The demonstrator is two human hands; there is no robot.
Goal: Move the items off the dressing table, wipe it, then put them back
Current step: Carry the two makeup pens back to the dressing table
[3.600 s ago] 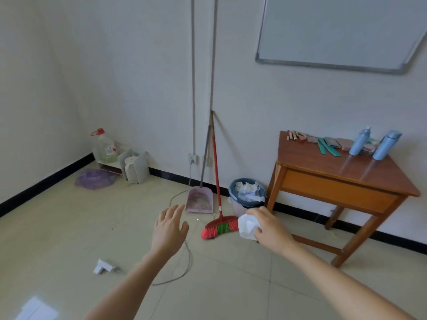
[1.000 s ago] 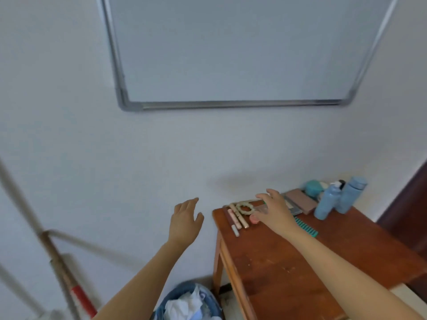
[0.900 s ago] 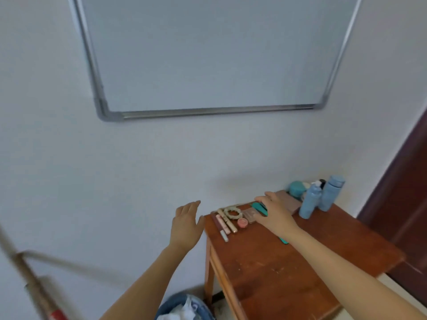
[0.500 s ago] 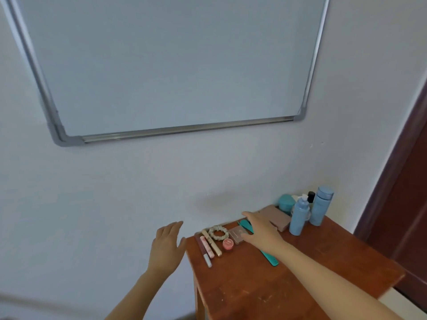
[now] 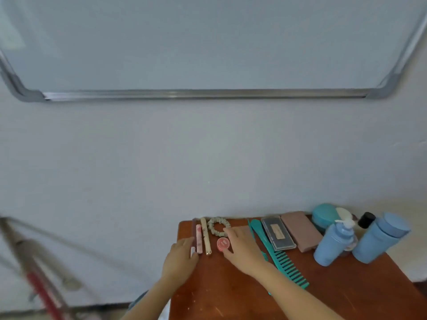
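Hands on dressing table (image 5: 335, 285): right hand (image 5: 242, 247) flat, covering a compact (image 5: 241, 227); left hand (image 5: 181, 257) beside sticks (image 5: 205, 236), grip unclear.

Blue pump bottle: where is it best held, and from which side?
Probably grip the blue pump bottle round its body from the front: it stands upright, its pump blocks the top, and the taller blue bottle crowds its right.

A round pink tin (image 5: 223, 243) sits on the brown surface (image 5: 335, 294) between both hands. Left of the tin, the left hand (image 5: 181, 257) touches thin tubes (image 5: 198, 236). The right hand (image 5: 242, 248) lies flat just right of it. A teal comb (image 5: 277, 252) and blue bottles (image 5: 332, 243) lie farther right.
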